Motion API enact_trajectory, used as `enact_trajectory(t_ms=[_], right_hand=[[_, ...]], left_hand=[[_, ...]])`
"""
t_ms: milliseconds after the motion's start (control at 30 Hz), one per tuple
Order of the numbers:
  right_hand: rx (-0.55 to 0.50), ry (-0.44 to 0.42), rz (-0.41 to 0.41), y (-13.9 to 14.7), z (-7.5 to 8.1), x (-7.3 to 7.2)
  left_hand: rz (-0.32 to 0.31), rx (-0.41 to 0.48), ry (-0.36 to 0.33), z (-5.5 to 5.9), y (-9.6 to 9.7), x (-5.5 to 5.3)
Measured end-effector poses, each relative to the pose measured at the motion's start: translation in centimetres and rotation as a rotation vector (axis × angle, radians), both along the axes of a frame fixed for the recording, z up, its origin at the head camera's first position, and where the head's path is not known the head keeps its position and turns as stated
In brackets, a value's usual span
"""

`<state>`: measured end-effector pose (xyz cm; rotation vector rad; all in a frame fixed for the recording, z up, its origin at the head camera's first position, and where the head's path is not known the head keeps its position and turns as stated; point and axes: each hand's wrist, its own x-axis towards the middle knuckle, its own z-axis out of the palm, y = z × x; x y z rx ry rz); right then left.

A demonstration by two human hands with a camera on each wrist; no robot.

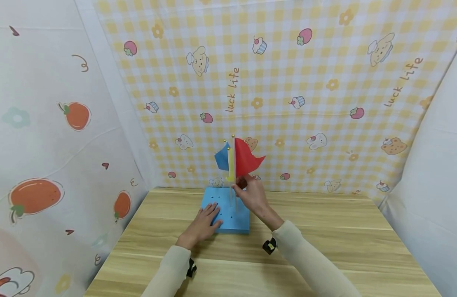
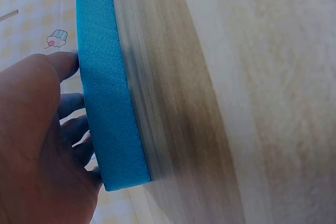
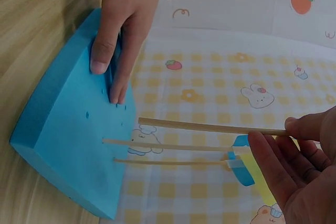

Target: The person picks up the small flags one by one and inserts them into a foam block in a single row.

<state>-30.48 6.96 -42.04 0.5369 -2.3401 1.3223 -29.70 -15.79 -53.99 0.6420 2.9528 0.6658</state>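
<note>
A blue foam block (image 1: 235,226) with several small holes lies on the table. My left hand (image 1: 203,224) rests on its left part, fingers spread over the top. With thumb and fingertips, my right hand (image 1: 255,197) pinches the thin wooden stick of a red flag (image 1: 246,159). The stick's lower end (image 3: 152,123) hangs free above the block in the right wrist view. Behind it a blue flag (image 1: 221,159) and a yellow flag (image 1: 231,165) stand upright, their sticks in holes. In the right wrist view, my right hand partly covers the yellow flag.
The wood-grain table (image 1: 324,231) reaches back to a yellow checked cloth (image 1: 280,82). White cloths hang at the left (image 1: 57,136) and right (image 1: 428,189). Black wrist devices sit at both sleeves, the right one (image 1: 270,246) near the table.
</note>
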Motion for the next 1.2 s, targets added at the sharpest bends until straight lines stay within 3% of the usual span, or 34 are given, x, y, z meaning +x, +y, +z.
enact_trajectory(t_ms=[1200], right_hand=[[0.024, -0.022, 0.009, -0.9, -2.1, -0.6]], left_hand=[[0.002, 0.008, -0.004, 0.1, 0.1, 0.0]])
